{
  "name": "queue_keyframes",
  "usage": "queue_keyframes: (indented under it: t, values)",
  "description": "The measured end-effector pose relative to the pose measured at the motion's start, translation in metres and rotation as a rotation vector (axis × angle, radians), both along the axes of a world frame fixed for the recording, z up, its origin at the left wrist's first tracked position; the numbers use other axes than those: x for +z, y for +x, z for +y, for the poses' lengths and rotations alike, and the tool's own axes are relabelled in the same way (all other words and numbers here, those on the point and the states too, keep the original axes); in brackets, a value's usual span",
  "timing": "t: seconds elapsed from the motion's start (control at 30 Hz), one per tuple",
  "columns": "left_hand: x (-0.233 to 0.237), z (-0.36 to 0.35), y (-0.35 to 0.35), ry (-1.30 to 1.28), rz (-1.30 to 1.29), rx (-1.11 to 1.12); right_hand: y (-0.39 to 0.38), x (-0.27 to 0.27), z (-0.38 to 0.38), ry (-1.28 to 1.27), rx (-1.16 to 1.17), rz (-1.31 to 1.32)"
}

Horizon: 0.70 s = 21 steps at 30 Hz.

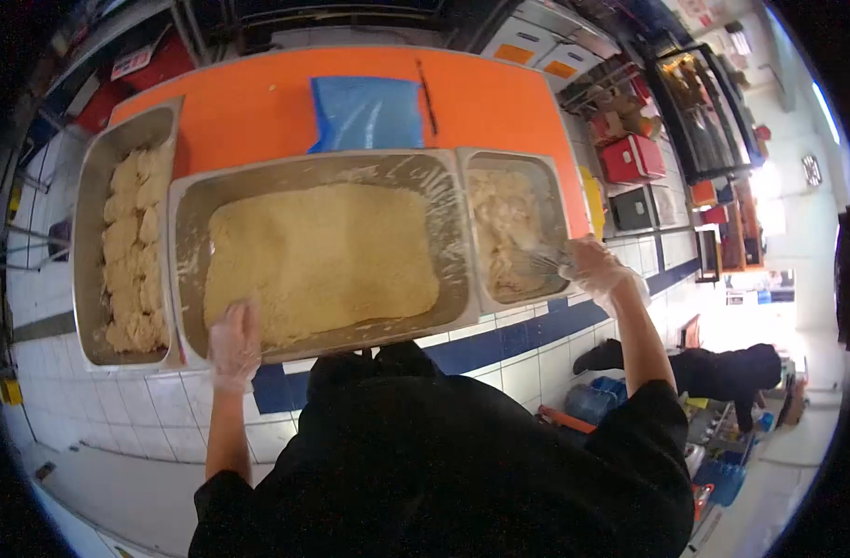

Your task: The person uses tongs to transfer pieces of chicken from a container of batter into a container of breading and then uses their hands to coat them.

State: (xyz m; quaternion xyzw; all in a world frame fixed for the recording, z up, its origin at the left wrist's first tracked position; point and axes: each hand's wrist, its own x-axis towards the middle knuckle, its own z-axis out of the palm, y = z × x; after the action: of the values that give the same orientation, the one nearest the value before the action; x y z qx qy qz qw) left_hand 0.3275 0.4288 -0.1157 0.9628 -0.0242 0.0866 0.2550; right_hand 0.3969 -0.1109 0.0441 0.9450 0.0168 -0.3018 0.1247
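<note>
My right hand, in a clear plastic glove, is closed round the handle of a wire whisk. The whisk's wires are in the small metal pan at the right, among pieces in pale wet batter. At the near left edge of the large middle pan is my left hand, also gloved, its fingers together; whether they hold anything is hidden. Yellowish breading crumbs fill much of that pan. Coated pieces lie in rows in the long pan at the left.
The pans stand on an orange table. Behind the middle pan lies a blue plastic bag, with a thin dark stick beside it. A person in dark clothes is at the right, near shelves.
</note>
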Motion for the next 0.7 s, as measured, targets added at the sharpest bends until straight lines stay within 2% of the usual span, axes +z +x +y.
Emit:
queue_keyframes:
  t: [0.07,0.13,0.17,0.2,0.23,0.27,0.33,0.37,0.4,0.43,0.47,0.5,0.53,0.57,0.6,0.63,0.67,0.7]
  values:
    - [0.013,-0.010,0.015,-0.024,0.137,-0.169,0.004,0.003,0.019,0.068,-0.071,-0.085]
    - [0.036,-0.028,0.032,0.082,0.218,-0.381,0.006,0.026,0.053,0.199,-0.572,0.110]
    - [0.033,-0.036,0.040,0.076,0.219,-0.385,0.003,0.014,0.045,0.193,-0.577,0.110]
    - [0.024,-0.045,0.048,0.142,0.266,-0.490,-0.001,-0.009,0.025,0.146,-0.423,0.069]
    - [0.014,-0.050,0.053,0.211,0.309,-0.598,-0.003,-0.010,0.029,0.099,-0.273,0.026]
    - [0.002,-0.048,0.054,0.211,0.300,-0.611,-0.003,-0.007,0.031,0.129,-0.275,0.075]
    - [-0.017,-0.032,0.064,0.318,0.563,-0.420,-0.006,0.011,0.053,0.122,-0.300,0.066]
    - [-0.022,-0.024,0.068,0.321,0.548,-0.449,-0.013,0.017,0.054,0.115,-0.317,0.073]
    - [-0.023,-0.018,0.072,0.318,0.704,-0.415,-0.026,-0.001,0.029,0.122,-0.098,0.010]
    - [-0.025,-0.017,0.074,0.317,0.864,-0.378,-0.032,0.019,0.050,0.111,-0.134,0.002]
    - [-0.030,-0.021,0.073,0.319,0.857,-0.410,-0.033,0.038,0.077,0.134,-0.306,0.040]
    - [-0.035,-0.025,0.074,0.161,0.772,-0.483,-0.032,0.053,0.092,0.161,-0.471,0.071]
    - [-0.036,-0.029,0.075,0.006,0.684,-0.545,-0.035,0.025,0.065,0.159,-0.484,0.058]
    - [-0.031,-0.029,0.079,0.018,0.665,-0.554,-0.035,-0.030,0.021,0.003,-0.286,0.096]
    - [-0.024,-0.029,0.080,-0.013,0.542,-0.576,-0.034,-0.061,-0.005,-0.155,-0.087,0.134]
    - [-0.017,-0.029,0.078,-0.044,0.426,-0.596,-0.032,-0.065,-0.004,-0.150,-0.096,0.120]
    - [-0.008,-0.029,0.075,-0.033,0.413,-0.603,-0.028,-0.073,0.000,-0.172,-0.083,0.125]
    - [0.006,-0.028,0.072,-0.034,0.405,-0.521,-0.024,-0.079,0.004,-0.190,-0.071,0.131]
